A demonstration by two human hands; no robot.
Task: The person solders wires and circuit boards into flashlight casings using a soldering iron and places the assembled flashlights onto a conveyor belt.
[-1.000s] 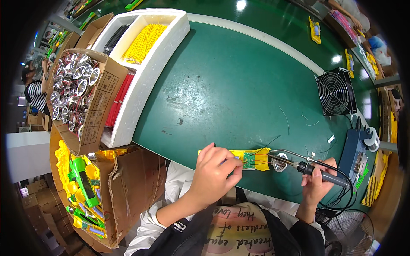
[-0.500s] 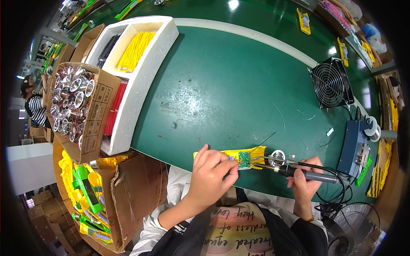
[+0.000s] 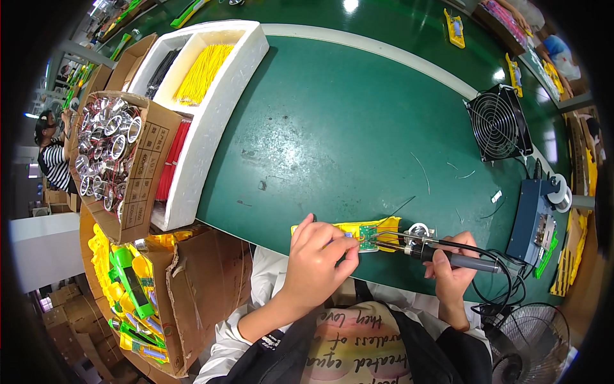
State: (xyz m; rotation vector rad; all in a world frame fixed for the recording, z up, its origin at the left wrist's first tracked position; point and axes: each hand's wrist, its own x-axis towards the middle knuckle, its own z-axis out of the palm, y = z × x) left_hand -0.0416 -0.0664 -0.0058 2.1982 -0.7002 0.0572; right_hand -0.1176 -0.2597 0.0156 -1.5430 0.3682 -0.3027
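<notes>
At the table's near edge lies a yellow plastic housing [image 3: 348, 227] with a small green circuit board [image 3: 367, 238] and thin wires on it. My left hand [image 3: 320, 259] is over the housing's left part, thumb and forefinger pinched on a thin wire at the board's left edge. My fingers partly cover a blue-purple part inside. My right hand [image 3: 451, 272] is closed round the grey handle of a soldering iron [image 3: 470, 261], whose metal tip reaches the board from the right. A thin metal tube runs along the iron. Just behind it sits a round silver reflector [image 3: 419, 232].
A white foam tray [image 3: 220, 121] holds yellow, black and red wires at left. Beside it are a carton of reflectors [image 3: 144, 169] and a box of yellow and green housings [image 3: 211, 272]. A black fan [image 3: 499, 125] and blue soldering station [image 3: 532, 221] stand right.
The soldering iron and my right hand have moved slightly left, bringing the tip onto the board. My left hand keeps its pinch. A person at far left has turned their head.
</notes>
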